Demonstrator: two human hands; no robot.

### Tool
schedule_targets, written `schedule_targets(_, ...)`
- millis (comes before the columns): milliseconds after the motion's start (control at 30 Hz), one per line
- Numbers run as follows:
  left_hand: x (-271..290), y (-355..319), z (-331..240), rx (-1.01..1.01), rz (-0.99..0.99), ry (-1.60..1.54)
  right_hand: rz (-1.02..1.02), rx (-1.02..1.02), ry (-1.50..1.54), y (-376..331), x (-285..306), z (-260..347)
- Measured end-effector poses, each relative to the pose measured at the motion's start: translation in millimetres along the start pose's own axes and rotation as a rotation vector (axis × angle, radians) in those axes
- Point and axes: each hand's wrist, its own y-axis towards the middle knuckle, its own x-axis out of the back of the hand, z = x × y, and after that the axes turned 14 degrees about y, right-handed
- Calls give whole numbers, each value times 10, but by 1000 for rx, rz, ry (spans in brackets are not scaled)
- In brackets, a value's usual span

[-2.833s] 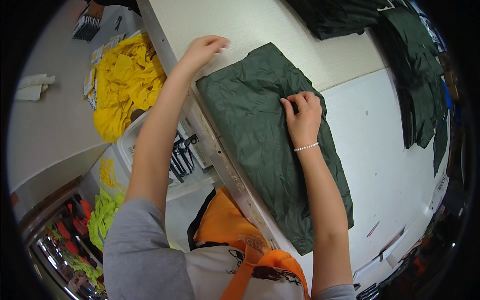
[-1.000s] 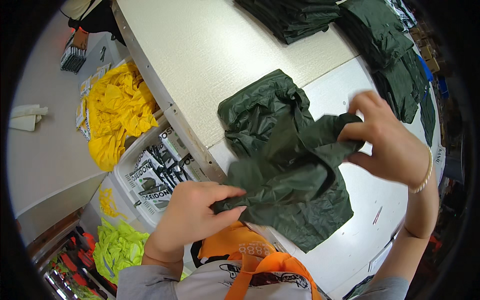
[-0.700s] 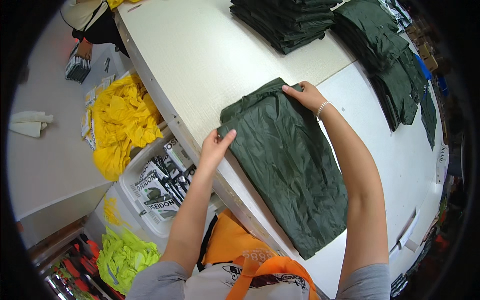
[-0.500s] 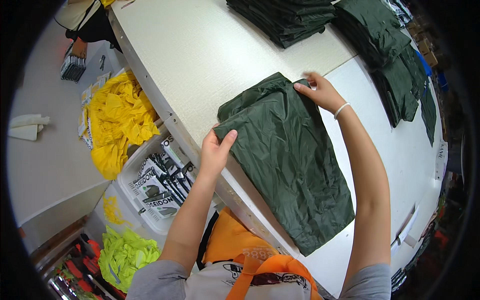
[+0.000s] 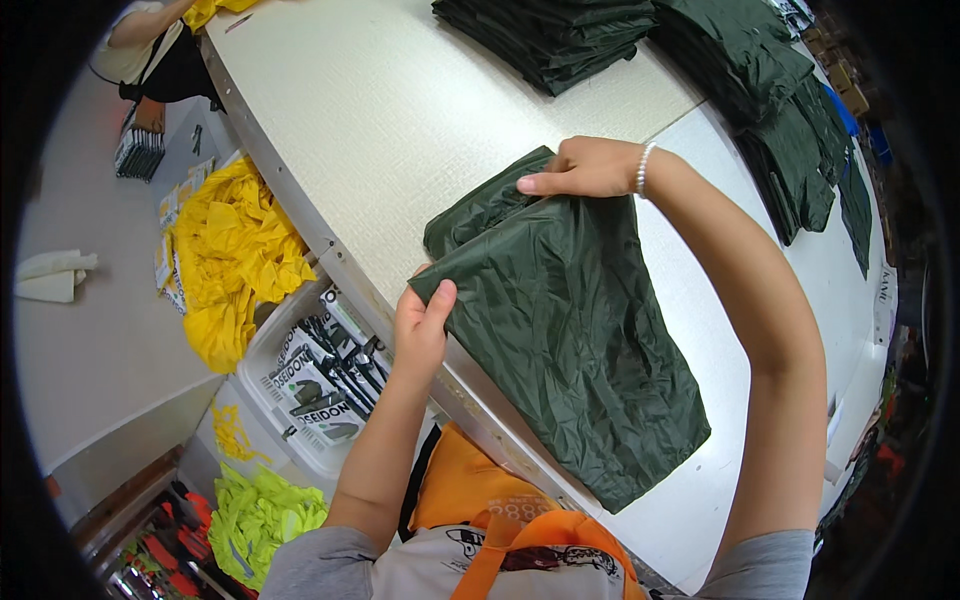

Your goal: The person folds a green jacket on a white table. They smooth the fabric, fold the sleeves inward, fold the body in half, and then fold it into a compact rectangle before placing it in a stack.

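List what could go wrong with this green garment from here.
The dark green garment overhangs the table edge where the left hand pinches its corner; it could slide off toward the bin of packets below. The right hand holds only the far corner, so the slick fabric may bunch and the fold go crooked.

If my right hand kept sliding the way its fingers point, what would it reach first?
The right hand points left across the dark green garment; past its folded edge lies only bare table, then probably the table's metal edge.
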Motion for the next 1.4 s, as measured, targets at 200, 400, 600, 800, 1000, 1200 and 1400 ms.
schedule_targets(200, -24, 6, 167, 157, -169, -339, 172, 138, 75, -34, 178, -137)
schedule_targets(400, 23, 86, 411, 102, -29, 146, -196, 59, 70, 385, -24, -566)
schedule_targets(600, 10, 79, 406, 188, -112, -7, -393, 24, 573, 194, -133, -1043)
schedule_targets(800, -21, 5, 299, 391, -123, -273, -601, -15, 418, 60, -506, -1023)
schedule_targets(1000, -34, 32, 369, 314, -89, -194, -801, 463, -87, 222, -444, -397)
schedule_targets(1200, -69, -83, 391, 218, -92, -3, -256, 33, -254, 521, -414, -2)
schedule_targets(1400, -98, -143, 426, 112, -112, 150, -343, -80, -243, 510, -308, 10)
